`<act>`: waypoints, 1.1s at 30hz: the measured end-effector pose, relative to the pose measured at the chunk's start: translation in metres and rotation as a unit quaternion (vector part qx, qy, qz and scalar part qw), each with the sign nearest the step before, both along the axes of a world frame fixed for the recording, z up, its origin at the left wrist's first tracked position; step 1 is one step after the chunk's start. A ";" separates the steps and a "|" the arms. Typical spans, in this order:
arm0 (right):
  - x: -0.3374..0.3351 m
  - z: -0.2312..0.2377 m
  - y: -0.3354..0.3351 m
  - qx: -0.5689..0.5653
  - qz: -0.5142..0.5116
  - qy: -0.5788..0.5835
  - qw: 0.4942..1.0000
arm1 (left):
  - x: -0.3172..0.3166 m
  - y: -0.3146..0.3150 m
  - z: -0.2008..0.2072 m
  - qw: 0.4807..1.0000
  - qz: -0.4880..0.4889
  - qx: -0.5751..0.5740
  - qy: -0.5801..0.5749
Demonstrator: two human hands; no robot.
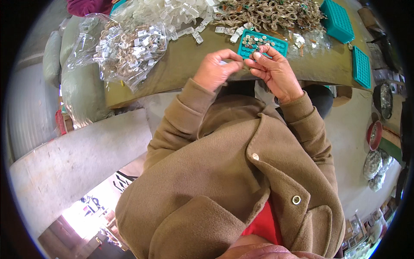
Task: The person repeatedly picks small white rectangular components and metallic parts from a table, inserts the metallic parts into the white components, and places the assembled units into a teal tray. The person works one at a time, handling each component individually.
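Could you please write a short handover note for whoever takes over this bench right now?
Left hand: fingertips pinched on a small part, too small to identify.
Right hand: fingers curled, meeting the left just in front of the teal tray.
Tray: partly filled with small round pieces.
Clear clips piled behind; bag of them to the left; chain pile behind the tray.
Done: some tray slots filled. Left: remaining slots.

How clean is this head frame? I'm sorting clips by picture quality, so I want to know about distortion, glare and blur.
Head view: strong fisheye, so the table edge bows and the corners go black; daylight is soft and even, with blown-out glare at lower left; left hand, right hand and teal tray are fairly sharp; the rim softens.
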State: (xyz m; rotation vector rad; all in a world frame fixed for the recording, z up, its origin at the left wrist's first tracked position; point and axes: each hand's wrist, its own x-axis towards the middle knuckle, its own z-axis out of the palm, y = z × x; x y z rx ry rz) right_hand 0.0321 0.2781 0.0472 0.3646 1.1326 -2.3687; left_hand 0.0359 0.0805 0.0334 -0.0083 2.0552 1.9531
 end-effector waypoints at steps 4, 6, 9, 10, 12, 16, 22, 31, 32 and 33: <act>-0.002 -0.007 -0.006 0.018 0.009 0.029 0.999 | -0.031 -0.052 -0.012 0.979 0.176 -0.105 0.014; -0.001 -0.011 -0.008 0.028 0.033 0.062 0.997 | -0.052 -0.074 -0.019 0.939 0.243 -0.240 0.027; 0.003 -0.014 -0.012 0.057 0.080 0.100 0.990 | -0.073 -0.080 -0.035 0.871 0.215 -0.439 0.056; 0.005 -0.014 -0.014 0.076 0.088 0.099 0.988 | -0.075 -0.079 -0.039 0.862 0.210 -0.458 0.062; 0.007 -0.013 -0.017 0.084 0.102 0.119 0.984 | -0.077 -0.071 -0.042 0.846 0.194 -0.491 0.072; 0.008 -0.013 -0.025 0.124 0.083 0.175 0.973 | -0.062 -0.059 -0.029 0.903 0.208 -0.373 0.052; -0.005 -0.010 -0.029 0.039 0.030 0.158 0.986 | -0.026 -0.028 0.004 0.965 0.119 0.188 -0.140; -0.004 -0.014 -0.025 0.032 -0.010 0.123 0.992 | -0.006 0.012 0.015 0.968 0.049 0.216 -0.118; -0.004 -0.014 -0.024 0.052 -0.015 0.110 0.992 | -0.006 0.011 0.015 0.970 0.047 0.209 -0.118; -0.003 -0.014 -0.023 0.031 -0.018 0.122 0.992 | -0.005 0.010 0.015 0.972 0.043 0.204 -0.110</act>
